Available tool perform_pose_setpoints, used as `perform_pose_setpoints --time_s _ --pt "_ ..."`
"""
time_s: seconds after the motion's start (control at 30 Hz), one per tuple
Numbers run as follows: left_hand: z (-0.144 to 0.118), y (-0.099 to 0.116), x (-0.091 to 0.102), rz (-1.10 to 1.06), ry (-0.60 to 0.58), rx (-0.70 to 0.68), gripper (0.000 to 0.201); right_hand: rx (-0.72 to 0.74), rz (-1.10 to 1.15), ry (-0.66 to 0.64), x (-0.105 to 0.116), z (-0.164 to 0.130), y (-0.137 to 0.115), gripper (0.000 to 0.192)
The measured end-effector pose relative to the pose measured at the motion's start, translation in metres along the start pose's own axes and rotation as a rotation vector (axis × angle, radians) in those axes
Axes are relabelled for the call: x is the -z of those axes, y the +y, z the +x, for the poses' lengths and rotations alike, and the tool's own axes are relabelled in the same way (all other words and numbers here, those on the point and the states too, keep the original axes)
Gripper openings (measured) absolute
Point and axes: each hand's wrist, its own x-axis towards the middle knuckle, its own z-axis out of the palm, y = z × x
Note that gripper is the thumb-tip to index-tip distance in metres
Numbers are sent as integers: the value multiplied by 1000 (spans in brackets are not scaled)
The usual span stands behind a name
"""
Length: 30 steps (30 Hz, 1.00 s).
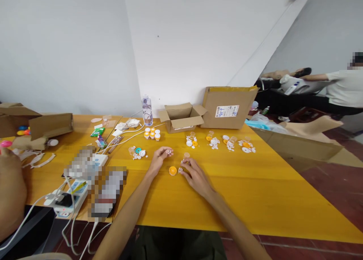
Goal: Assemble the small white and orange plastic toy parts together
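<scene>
head view, looking down at my two bare forearms over the yellow worktop (255,199). my left hand (159,158) is lifted a little, fingers (166,151) pinched together on a small white gear piece (169,152). my right hand (195,176) rests on the worktop, fingers (185,162) closed down on another small white part (180,170) lying on the surface; grip detail too small to tell. an orange round cap (172,171) sits on the worktop between the hands, just beside that white part. a clear little cup (186,155) stands just beyond the right fingertips. further back, a row of small piles of white and orange parts (214,142), an open cardboard box (181,117), a bigger cardboard box (228,107), a water bottle (147,110). power strip (69,199) with white cables at left. another person's arm (11,192) at far left edge.
</scene>
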Motion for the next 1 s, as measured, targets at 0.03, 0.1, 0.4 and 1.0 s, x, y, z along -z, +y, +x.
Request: perform_pose_setpoints --time_s 0.03,0.1,0.4,1.0 --pt "0 0 0 -10 -4 6 31 7 12 2 -1 1 0 21" --pt "0 0 0 -22 -8 14 31 14 35 0 -2 4 0 19" --pt "-1 1 0 -46 14 38 32 15 143 5 -4 16 -4 15" --pt "2 -2 0 191 -39 -67 28 5 -175 19 -7 8 9 29"
